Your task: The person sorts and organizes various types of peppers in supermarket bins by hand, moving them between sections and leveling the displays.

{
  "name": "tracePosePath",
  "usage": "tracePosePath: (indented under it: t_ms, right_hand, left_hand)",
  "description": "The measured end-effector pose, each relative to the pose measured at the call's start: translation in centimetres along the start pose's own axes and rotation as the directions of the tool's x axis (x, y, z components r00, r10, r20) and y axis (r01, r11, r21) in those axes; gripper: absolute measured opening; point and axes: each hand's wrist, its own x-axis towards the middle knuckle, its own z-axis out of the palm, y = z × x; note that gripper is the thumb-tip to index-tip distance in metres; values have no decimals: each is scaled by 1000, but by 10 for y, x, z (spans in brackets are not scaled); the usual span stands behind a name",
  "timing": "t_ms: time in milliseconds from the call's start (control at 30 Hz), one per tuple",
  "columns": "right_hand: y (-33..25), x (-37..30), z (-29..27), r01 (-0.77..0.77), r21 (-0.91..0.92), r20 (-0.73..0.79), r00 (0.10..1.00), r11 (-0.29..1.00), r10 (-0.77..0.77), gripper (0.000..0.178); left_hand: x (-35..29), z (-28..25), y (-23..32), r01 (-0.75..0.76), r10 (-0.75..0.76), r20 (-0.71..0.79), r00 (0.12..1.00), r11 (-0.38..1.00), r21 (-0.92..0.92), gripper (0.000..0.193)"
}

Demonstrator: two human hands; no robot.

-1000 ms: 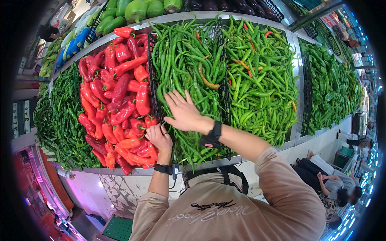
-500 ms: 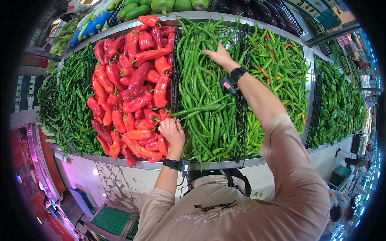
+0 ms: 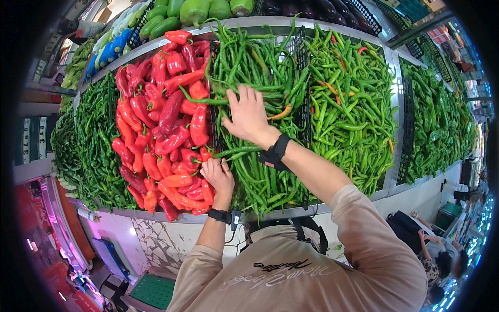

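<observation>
My right hand (image 3: 248, 115) lies palm down on the long green chili peppers (image 3: 260, 62) in the middle section, fingers apart and thumb out to the left. Several of these peppers lie crosswise just beyond its fingers, and a few tips poke over the red peppers (image 3: 169, 114). One orange-tinged chili (image 3: 281, 113) shows beside the wrist. At the front edge of the red section my left hand (image 3: 217, 177) is closed, its curled fingers around the ends of long green peppers (image 3: 238, 151). Both wrists wear black straps with small devices.
Black crate walls (image 3: 303, 83) divide the sections. Lighter green chilies (image 3: 348, 104) fill the section on the right; dark green peppers (image 3: 99, 140) lie far left. Round green vegetables (image 3: 194, 11) and eggplants (image 3: 317, 9) line the back. A metal rim (image 3: 291, 214) runs along the front.
My right hand has swept left and nearer across the green peppers, shifting several of them toward the red section. My left hand has stayed nearly in place.
</observation>
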Motion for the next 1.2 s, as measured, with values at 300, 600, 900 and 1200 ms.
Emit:
tracePosePath:
  t_ms: [300, 600, 900, 1200]
  right_hand:
    - [-30, -37, -17, 112, 5, 168, 979, 994, -111, 65]
    - [0, -40, -63, 185, 166, 252, 942, 969, -223, 38]
    - [131, 96, -6, -384, 174, 333, 890, 907, 313, 90]
    - [89, 63, 22, -400, 455, 426, 882, 796, 201, 89]
  left_hand:
    - [1, 0, 1, 21, -22, 29, 999, 999, 31, 10]
    - [0, 1, -1, 23, -24, 26, 999, 1000, 19, 11]
    - [1, 1, -1, 19, -22, -32, 999, 997, -68, 8]
    - [-4, 4, -4, 22, -23, -23, 999, 999, -25, 10]
